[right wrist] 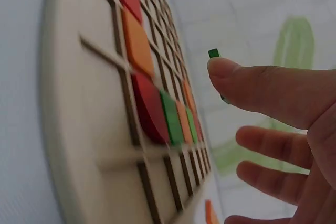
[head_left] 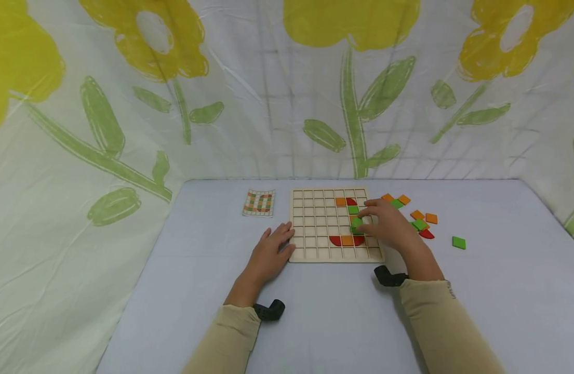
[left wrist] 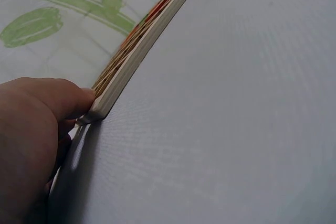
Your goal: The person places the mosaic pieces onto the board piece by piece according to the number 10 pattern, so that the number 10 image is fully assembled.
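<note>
Over the right part of a wooden grid board (head_left: 310,223), my right hand (head_left: 390,223) pinches a green square tile (right wrist: 213,53) between thumb and fingers. The tile is held above the board in the right wrist view, its face mostly hidden by the thumb. Below it, a bent line of tiles lies in the grid: orange tiles (head_left: 347,240), green tiles (head_left: 353,210) and rounded red pieces (head_left: 335,241). My left hand (head_left: 269,255) rests at the board's left edge, fingers loosely extended, the thumb touching the near corner in the left wrist view.
A small card (head_left: 259,203) with a coloured grid pattern lies left of the board. Loose orange, green and red tiles (head_left: 417,214) are scattered to its right, with one green tile (head_left: 458,242) farther out. A flower-printed curtain (head_left: 287,130) hangs behind the table.
</note>
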Available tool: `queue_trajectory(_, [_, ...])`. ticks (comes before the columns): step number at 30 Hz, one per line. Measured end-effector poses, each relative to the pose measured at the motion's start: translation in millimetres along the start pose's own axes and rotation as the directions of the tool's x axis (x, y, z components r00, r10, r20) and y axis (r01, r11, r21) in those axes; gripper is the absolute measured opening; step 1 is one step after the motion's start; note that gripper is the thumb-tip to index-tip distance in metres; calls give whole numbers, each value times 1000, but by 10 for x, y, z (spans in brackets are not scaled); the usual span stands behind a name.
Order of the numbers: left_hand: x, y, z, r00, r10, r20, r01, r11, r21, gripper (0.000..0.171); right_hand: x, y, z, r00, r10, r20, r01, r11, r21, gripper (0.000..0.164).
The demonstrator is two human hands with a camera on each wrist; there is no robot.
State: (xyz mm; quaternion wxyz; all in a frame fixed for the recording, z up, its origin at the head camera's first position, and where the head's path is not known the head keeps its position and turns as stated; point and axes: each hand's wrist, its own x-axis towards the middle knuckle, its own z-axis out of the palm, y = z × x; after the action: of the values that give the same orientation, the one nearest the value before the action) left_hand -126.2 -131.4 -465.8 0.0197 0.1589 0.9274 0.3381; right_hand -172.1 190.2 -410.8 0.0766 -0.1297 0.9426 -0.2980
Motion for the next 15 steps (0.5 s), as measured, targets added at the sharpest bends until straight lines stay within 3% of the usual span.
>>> queue_trajectory(4, [3,-3,3,1000,-2,2,2,1000,-4,48,42,-155,170,999,-48,17,49,999,-10,32])
queue_trajectory(11, [1,9,-4,1000,-8,2,8,1000,-24,48,61,-251,344,998,-60,2,60,998,-27,28])
queue_trajectory(15, [-1,6,-1,1000,-8,-2,8,1000,-19,48,77,-290,405,998,-58,-27,55,994,-96,27])
